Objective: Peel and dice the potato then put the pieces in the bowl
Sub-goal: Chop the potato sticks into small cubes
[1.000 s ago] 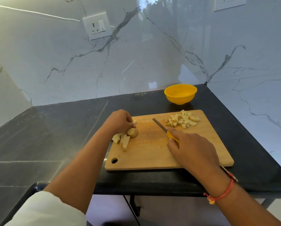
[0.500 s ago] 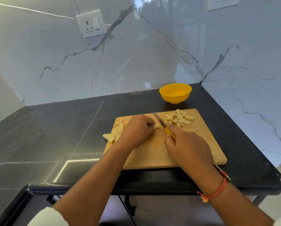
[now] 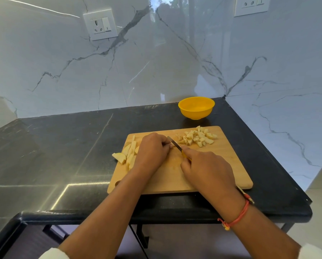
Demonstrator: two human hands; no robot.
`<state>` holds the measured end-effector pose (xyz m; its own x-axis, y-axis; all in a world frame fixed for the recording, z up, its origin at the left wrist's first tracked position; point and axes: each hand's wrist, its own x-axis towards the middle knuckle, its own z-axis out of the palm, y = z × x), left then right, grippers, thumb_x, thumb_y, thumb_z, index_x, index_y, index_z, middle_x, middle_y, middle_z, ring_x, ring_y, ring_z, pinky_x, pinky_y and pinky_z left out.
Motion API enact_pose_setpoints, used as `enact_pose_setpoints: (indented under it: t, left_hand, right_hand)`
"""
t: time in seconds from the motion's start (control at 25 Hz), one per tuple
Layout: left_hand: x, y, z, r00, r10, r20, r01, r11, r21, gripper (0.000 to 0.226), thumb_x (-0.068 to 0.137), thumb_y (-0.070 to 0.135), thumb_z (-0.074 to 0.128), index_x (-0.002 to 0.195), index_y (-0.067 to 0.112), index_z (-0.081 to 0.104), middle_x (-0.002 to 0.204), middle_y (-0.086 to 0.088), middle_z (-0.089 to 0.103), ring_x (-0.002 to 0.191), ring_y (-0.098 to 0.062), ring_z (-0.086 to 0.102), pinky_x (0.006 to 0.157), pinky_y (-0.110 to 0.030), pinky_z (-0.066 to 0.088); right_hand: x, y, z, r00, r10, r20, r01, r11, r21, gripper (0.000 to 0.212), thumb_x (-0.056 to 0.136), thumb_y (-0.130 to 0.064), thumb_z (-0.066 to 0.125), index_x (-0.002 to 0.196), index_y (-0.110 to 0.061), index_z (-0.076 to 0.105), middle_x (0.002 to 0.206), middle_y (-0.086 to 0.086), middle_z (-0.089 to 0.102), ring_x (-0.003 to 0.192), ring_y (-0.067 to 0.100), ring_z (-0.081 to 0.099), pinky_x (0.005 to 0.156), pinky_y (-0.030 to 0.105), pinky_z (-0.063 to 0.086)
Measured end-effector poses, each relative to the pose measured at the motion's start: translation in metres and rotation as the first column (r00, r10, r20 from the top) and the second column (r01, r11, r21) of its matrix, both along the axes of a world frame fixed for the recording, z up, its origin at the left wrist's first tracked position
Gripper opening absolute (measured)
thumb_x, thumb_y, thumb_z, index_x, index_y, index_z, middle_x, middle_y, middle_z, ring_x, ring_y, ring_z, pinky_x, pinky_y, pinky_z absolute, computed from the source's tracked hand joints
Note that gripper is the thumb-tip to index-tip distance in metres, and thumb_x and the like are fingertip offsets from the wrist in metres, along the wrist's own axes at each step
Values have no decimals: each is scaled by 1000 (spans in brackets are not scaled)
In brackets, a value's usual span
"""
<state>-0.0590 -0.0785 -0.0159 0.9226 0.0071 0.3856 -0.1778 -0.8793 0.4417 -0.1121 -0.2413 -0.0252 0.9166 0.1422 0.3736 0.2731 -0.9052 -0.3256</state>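
Two hands, one knife, one board, one bowl, potato in two lots

Nearest, the right hand (image 3: 208, 172) wraps the knife (image 3: 175, 143) by its yellow handle, mostly hidden. The left hand (image 3: 152, 152) is curled on the cutting board (image 3: 221, 165) beside the blade; cannot tell what it pins. The potato strips (image 3: 129, 154) at the board's left are partly covered, count unclear. The diced pile (image 3: 197, 137) is far right, uncountable. Beyond sits the yellow bowl (image 3: 196, 108)

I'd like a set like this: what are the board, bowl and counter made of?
Board: pale wood, maybe bamboo, matte with visible grain. Bowl: likely plastic, uniform yellow, soft sheen. Counter: polished dark stone, seemingly; it mirrors light.
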Motion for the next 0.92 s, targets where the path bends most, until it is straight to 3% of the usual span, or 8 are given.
enact_pose_setpoints:
  t: [0.2,0.4,0.6,0.8,0.92]
  left_hand:
    - [1,0,-2,1000,26,-4,-26,1000,-2,15,92,23,67,97,15,79,88,1,74,83,-12,64,83,-30,54]
    - [1,-2,-4,999,39,6,-39,999,6,17,93,25,66,95,14,78,86,0,73,81,-13,63,79,-30,54]
    - [1,-1,-8,999,22,30,-21,999,-24,19,94,26,64,101,15,78,92,1,74,84,-10,63,81,-30,55]
    - [0,-1,-11,999,14,42,-12,999,-30,21,96,22,62,110,15,76,101,0,73,89,-9,62,80,-20,46]
    - [-3,1,-10,999,19,30,-16,994,-111,28,93,17,62,121,16,68,96,5,71,88,-7,63,82,-20,50]
  right_hand:
    - [0,4,2,1000,-3,-7,3,997,-72,48,98,-45,34,146,-46,34,67,-11,46,61,9,47,51,29,44]
    - [4,7,8,989,10,-146,-41,976,-215,50,102,-37,31,151,-44,22,99,-1,59,88,20,57,63,34,42]
    - [-12,-16,11,990,7,-138,-39,972,-232,51,101,-38,30,149,-48,18,76,-8,47,69,12,48,56,31,41]
    - [-17,-22,9,999,-12,-44,3,981,-195,50,100,-43,29,150,-48,20,69,-11,46,61,7,46,53,27,43]
    - [-12,-10,6,1000,4,5,-3,993,-120,50,98,-47,32,148,-48,28,65,-13,47,57,7,46,51,25,44]
